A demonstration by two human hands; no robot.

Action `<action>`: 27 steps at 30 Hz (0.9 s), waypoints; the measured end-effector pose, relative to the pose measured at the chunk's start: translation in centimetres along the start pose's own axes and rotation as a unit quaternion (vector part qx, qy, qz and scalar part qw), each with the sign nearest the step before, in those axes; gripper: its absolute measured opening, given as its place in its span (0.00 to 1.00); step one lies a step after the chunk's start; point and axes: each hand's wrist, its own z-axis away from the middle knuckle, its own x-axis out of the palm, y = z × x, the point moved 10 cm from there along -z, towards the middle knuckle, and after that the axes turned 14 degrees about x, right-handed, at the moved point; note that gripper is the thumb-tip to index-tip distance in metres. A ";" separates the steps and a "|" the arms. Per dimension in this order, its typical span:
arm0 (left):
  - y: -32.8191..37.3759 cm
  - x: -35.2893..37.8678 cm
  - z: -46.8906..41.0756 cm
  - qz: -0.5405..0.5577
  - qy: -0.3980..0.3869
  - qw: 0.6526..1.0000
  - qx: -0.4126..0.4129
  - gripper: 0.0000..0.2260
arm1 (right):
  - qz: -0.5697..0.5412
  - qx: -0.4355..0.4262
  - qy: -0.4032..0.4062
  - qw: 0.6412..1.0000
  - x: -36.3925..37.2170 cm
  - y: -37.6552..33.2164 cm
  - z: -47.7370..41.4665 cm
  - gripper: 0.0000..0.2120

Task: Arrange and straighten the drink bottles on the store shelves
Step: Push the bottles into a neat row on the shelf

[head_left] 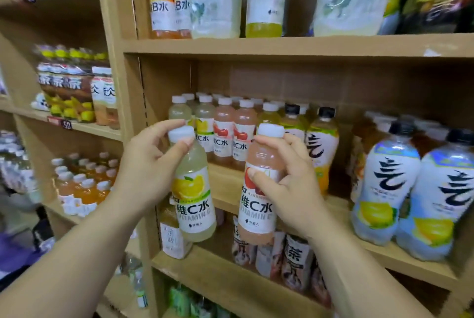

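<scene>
The left hand point(151, 163) gripped the lemon vitamin C bottle point(196, 204) at its white cap and neck, and the bottle hung below the fingers, slightly tilted. Just beside it was the pink vitamin C bottle point(256, 217), gripped round its shoulder by the right hand point(292, 189), thumb on the label. Both bottles were held in front of the middle shelf point(225, 189), where matching bottles point(224, 130) stood in rows.

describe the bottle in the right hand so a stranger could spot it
In front of the tan unit's middle shelf, two hands each hold a white-capped bottle. Yours is the pink bottle in the right hand, red fruit on its label; the yellow bottle in the left hand shows a lemon.
</scene>
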 end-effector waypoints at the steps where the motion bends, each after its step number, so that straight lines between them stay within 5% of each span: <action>1: -0.5 0.2 -1.1 -0.009 -0.001 1.000 0.009 0.12 | 0.000 -0.008 0.002 1.000 0.5 0.0 -1.1 0.26; 19: -13.3 2.8 -11.7 -0.067 -0.014 0.997 0.047 0.15 | 0.066 0.014 0.048 0.997 8.6 5.0 -11.0 0.27; 23: -13.5 4.7 -12.5 -0.025 -0.051 0.995 0.077 0.10 | 0.096 0.029 0.067 0.993 9.3 4.9 -11.4 0.27; 27: -14.3 4.3 -12.2 0.009 -0.057 0.994 0.091 0.17 | 0.118 0.051 0.093 0.987 9.4 5.0 -11.4 0.27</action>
